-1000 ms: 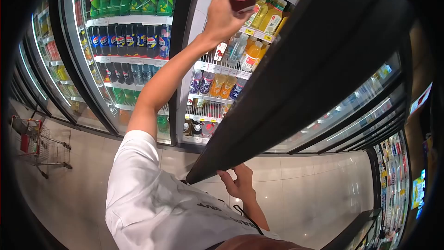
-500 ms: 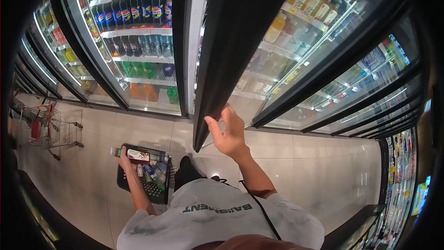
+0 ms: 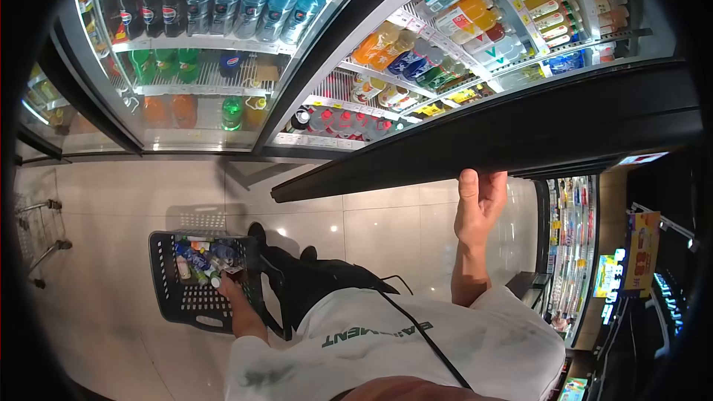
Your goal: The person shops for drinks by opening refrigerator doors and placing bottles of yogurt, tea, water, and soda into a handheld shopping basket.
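My right hand [image 3: 479,204] grips the edge of a black-framed fridge door [image 3: 445,152], which stands swung open in front of me. Low on the left, my left hand [image 3: 232,289] is down at the dark shopping basket [image 3: 172,301], closed around a bottle [image 3: 216,281] whose white cap shows. Several other bottles [image 3: 194,256] lie in the basket. Behind the open door, shelves hold orange drinks [image 3: 379,43], pale juices and red-capped bottles [image 3: 345,122].
A closed glass fridge with cola bottles [image 3: 152,11] stands at the upper left. Part of a metal cart [image 3: 44,208] shows at the far left. Stocked shelves [image 3: 572,238] and a hanging sign [image 3: 640,252] are on the right. My feet are beside the basket.
The door has swung wider to the right with my right hand, baring the shelves. My left hand has lowered the bottle into the basket. The view has turned and moved closer to the fridge.
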{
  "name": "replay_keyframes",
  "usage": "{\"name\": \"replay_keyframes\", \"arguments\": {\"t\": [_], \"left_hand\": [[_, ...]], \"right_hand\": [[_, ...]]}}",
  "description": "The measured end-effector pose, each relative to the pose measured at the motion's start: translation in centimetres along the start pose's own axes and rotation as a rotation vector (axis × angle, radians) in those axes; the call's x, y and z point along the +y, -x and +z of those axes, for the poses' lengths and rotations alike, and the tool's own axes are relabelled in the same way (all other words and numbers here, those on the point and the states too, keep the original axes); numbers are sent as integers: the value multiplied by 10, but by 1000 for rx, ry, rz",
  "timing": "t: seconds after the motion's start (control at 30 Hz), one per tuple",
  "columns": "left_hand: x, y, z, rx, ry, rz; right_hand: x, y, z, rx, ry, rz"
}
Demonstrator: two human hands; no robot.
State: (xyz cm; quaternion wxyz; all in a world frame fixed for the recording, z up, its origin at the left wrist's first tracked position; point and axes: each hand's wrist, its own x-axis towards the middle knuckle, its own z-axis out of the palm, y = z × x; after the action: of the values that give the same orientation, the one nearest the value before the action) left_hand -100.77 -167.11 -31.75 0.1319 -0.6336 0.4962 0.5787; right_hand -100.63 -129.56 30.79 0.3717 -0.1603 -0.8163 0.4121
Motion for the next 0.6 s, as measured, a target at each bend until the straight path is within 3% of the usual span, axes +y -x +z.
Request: {"name": "replay_keyframes", "arguments": {"t": [0.13, 0.27, 0.4, 0.6], "left_hand": [[-40, -62, 18, -41, 28, -67], [-37, -59, 39, -193, 161, -101], [-8, -32, 47, -37, 135, -232], [21, -15, 34, -95, -10, 55]], "right_hand": [[-1, -7, 6, 8, 68, 9], [-4, -14, 14, 9, 60, -7], [-1, -14, 5, -29, 38, -19], [2, -6, -14, -99, -1, -49]]}}
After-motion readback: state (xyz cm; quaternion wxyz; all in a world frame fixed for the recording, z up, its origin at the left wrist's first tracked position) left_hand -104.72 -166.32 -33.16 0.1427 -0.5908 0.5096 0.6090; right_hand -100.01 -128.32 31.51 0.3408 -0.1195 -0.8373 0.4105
